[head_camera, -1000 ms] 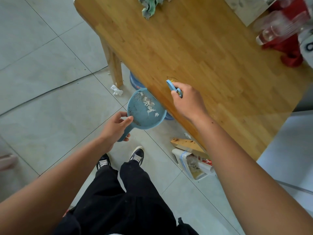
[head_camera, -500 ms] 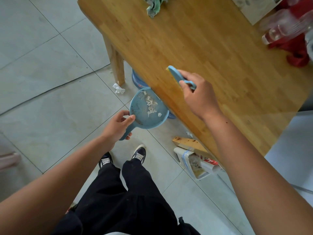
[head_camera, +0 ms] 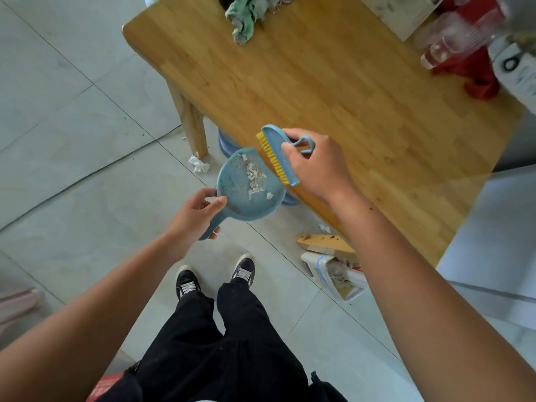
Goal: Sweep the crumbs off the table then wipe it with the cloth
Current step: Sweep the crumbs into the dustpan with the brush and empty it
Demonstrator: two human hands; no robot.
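Gripping one dustpan [head_camera: 232, 185], left hand [head_camera: 193, 216]; right hand [head_camera: 320, 166] grasping one brush [head_camera: 279, 150]; one cloth [head_camera: 246, 17] on table [head_camera: 348, 88].

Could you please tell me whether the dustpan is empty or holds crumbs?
It holds crumbs: pale scraps lie scattered inside the dustpan, which the left hand holds.

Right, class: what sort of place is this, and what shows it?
Probably a home kitchen or dining area: a wooden table, a tiled floor, and clear glasses on the table's far corner.
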